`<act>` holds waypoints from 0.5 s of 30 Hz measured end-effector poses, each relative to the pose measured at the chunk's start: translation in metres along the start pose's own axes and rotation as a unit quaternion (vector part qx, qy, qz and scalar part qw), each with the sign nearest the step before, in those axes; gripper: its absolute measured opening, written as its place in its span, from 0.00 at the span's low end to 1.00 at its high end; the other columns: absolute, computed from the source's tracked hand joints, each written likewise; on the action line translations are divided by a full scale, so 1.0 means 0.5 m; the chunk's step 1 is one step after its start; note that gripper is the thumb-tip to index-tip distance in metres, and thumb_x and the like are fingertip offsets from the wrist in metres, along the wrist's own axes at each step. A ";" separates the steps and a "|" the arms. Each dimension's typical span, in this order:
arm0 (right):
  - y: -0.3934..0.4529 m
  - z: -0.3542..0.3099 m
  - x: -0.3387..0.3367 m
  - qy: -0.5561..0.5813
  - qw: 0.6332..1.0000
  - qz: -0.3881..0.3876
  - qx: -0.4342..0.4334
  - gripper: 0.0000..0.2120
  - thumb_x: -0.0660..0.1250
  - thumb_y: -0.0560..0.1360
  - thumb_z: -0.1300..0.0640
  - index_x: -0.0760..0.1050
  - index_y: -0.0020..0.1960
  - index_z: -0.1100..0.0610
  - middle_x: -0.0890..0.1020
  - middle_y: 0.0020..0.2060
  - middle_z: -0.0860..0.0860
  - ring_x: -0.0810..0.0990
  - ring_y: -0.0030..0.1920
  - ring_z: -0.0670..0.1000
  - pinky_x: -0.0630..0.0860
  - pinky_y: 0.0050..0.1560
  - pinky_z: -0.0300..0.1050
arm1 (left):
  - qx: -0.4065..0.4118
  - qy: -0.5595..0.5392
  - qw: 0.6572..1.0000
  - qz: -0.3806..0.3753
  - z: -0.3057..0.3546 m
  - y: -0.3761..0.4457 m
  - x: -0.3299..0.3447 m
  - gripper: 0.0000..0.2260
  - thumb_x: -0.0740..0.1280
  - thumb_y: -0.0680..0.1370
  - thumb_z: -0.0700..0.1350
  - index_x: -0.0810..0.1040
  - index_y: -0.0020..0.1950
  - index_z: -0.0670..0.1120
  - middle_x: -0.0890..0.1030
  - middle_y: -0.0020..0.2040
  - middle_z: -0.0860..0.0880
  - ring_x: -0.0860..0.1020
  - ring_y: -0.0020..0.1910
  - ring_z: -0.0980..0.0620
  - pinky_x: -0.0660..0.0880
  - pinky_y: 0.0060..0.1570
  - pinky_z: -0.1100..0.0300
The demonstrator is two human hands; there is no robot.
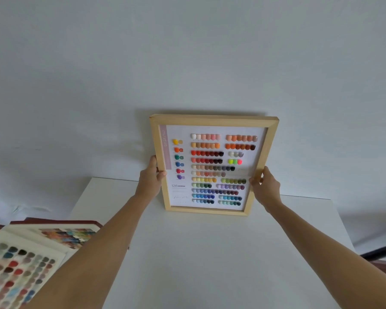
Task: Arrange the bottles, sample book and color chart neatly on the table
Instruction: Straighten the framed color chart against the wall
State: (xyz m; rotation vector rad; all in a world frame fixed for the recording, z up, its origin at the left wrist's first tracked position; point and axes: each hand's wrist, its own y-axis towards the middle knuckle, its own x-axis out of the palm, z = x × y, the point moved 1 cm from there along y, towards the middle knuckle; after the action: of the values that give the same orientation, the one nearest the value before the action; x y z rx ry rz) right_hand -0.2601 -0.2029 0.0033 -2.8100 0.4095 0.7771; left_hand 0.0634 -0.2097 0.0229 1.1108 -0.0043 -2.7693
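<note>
Color chart (213,166), framed: upright at table's (187,253) far edge, clamped mid-height between left hand (151,178) and right hand (265,186), fingers wrapped round side rails. Best kept level, lower rail seated before release.

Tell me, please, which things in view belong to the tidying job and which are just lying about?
Part of the job:
- framed color chart, held upright by the left hand and right hand
- open sample book, at the table's left edge
- white table

Just there:
- the wall

No bottles in view.
</note>
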 end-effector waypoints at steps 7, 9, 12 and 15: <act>-0.009 -0.002 -0.001 -0.009 1.000 -0.006 0.001 0.07 0.61 0.79 0.60 0.66 0.56 0.56 0.77 0.47 0.50 0.78 0.39 0.49 0.75 0.28 0.37 | 0.000 0.010 1.000 0.000 0.001 -0.006 0.001 0.20 0.63 0.79 0.40 0.62 0.69 0.45 0.78 0.62 0.41 0.79 0.59 0.40 0.80 0.53 0.43; -0.012 -0.005 -0.005 -0.008 1.000 -0.013 0.004 0.08 0.61 0.79 0.60 0.66 0.57 0.56 0.77 0.48 0.51 0.79 0.41 0.52 0.75 0.29 0.38 | -0.002 0.008 1.000 0.004 0.002 -0.010 0.001 0.20 0.63 0.79 0.40 0.62 0.70 0.45 0.78 0.62 0.41 0.79 0.59 0.40 0.80 0.53 0.43; -0.018 -0.008 -0.011 -0.006 1.000 -0.026 0.015 0.10 0.61 0.79 0.59 0.66 0.59 0.56 0.78 0.50 0.52 0.79 0.42 0.52 0.75 0.29 0.39 | -0.008 0.005 1.000 0.009 0.006 -0.017 0.004 0.21 0.64 0.79 0.40 0.61 0.70 0.45 0.77 0.62 0.41 0.79 0.59 0.40 0.79 0.52 0.44; -0.027 -0.009 -0.017 -0.014 0.999 -0.039 0.019 0.15 0.61 0.79 0.58 0.64 0.64 0.55 0.77 0.53 0.53 0.77 0.39 0.48 0.73 0.28 0.38 | -0.015 -0.007 1.000 0.021 0.015 -0.022 0.002 0.23 0.64 0.79 0.40 0.59 0.71 0.47 0.77 0.62 0.42 0.79 0.58 0.41 0.80 0.50 0.46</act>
State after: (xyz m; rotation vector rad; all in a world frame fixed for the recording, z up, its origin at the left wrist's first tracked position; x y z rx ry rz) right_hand -0.2608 -0.1894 0.0133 -2.7579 0.3044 0.7830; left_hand 0.0559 -0.1992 0.0272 1.0730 0.0119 -2.7309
